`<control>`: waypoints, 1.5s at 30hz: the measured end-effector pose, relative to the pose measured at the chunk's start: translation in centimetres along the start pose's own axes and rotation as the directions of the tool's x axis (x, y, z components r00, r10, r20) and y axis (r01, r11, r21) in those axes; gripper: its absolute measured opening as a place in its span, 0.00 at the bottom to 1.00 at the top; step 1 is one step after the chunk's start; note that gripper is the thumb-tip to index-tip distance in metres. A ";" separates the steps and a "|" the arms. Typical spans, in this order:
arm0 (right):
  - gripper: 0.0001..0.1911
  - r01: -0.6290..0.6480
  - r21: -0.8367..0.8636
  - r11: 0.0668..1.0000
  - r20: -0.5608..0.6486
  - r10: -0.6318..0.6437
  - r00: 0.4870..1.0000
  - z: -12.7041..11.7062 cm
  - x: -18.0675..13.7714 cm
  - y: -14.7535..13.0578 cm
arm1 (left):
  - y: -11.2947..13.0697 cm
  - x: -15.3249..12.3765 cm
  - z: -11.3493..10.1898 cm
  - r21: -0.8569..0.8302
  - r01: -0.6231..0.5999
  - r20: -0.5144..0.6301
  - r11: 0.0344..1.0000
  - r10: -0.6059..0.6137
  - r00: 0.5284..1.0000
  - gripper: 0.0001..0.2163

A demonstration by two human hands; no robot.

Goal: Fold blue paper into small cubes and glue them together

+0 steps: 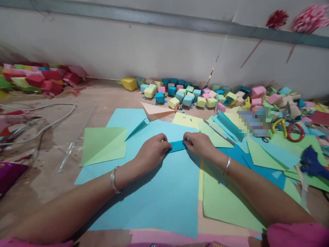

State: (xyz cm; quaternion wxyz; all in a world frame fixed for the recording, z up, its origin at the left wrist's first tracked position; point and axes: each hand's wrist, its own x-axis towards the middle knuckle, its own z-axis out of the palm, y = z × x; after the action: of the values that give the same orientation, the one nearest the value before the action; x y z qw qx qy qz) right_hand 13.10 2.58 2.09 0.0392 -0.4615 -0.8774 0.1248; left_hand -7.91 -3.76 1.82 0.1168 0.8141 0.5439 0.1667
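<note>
My left hand (pixel 153 151) and my right hand (pixel 200 144) rest side by side on a large light blue paper sheet (pixel 159 192). Between them lies a small folded strip of darker blue paper (pixel 178 146). Each hand pinches one end of that strip with curled fingers. A silver bangle sits on each wrist. A green folded sheet (pixel 104 144) lies to the left of my left hand. Light green sheets (pixel 226 202) lie under my right forearm.
Several small folded paper cubes (pixel 187 96) in many colours line the wall. Scissors with red and yellow handles (pixel 289 128) and a blue glue gun (pixel 312 163) lie at right. A clear ruler (pixel 74 140) and a white cable (pixel 46 118) lie at left.
</note>
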 end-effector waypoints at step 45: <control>0.14 0.370 -0.385 0.845 0.043 -0.385 0.922 1.9 -2.1 -3.6 | 3.9 -2.3 1.4 0.338 -0.078 0.215 0.938 0.004 0.977 0.26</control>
State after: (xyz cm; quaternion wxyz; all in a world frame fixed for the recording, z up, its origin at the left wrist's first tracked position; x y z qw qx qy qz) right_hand 11.04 -1.49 1.27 -0.0129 -0.2807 -0.9572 -0.0689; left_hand -4.86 -7.37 1.63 0.0258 0.8462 0.5320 -0.0158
